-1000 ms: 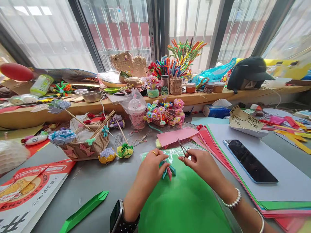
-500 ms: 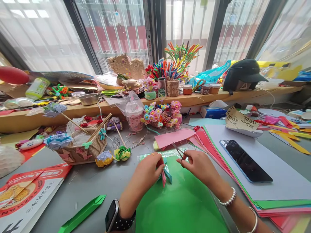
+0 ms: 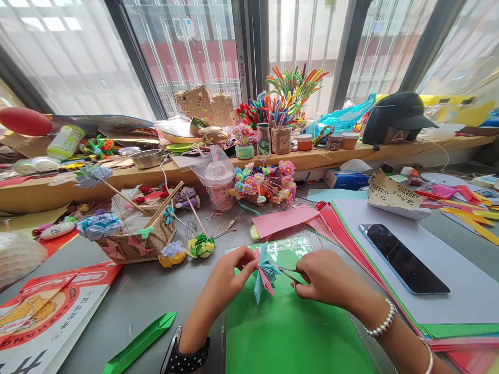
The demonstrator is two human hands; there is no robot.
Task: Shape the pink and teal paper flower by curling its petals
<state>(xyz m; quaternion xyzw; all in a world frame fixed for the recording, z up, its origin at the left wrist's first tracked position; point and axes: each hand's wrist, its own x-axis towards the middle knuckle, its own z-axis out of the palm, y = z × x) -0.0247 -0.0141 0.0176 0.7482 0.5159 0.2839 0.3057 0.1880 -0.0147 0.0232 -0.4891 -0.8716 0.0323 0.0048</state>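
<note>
Pinches a folded paper piece (image 3: 263,270), blue and pink pleats fanned out, between thumb and fingertips of the left hand (image 3: 231,272), raised just above the far edge of the green sheet (image 3: 288,332). Grips a slim metal tool (image 3: 287,270) in the closed right hand (image 3: 326,278), tip pointing left at the pleats; touching them or just short, cannot tell. Tool handles hidden by the right fingers, centre of the pleats hidden by the left fingertips. Both hands over the green sheet, on the grey desk (image 3: 167,291).

Directly beyond the green sheet: a clear plastic sleeve (image 3: 290,244), then a pink sheet (image 3: 283,218). Just right of the green sheet: a stack of coloured paper (image 3: 343,228), topped by a white sheet (image 3: 448,280) with a phone (image 3: 403,257) lying face up. Left of the green sheet: a folded green strip (image 3: 142,340); farther left, a red-and-white printed sheet (image 3: 47,311).

Beyond and left of the green sheet: a woven basket (image 3: 132,244) holding paper flowers and wooden sticks, two paper balls (image 3: 201,245) just beside it. Past the pink sheet: a lidded plastic cup (image 3: 220,187) inside a clear bag, next to a bunch of small bright flowers (image 3: 262,184). Farthest beyond the green sheet, on the window ledge (image 3: 117,179): a small wicker pot (image 3: 281,138) stuffed with coloured pipe cleaners (image 3: 290,93), a glass jar (image 3: 264,139) beside it, a black cap (image 3: 397,117) well to the right.
</note>
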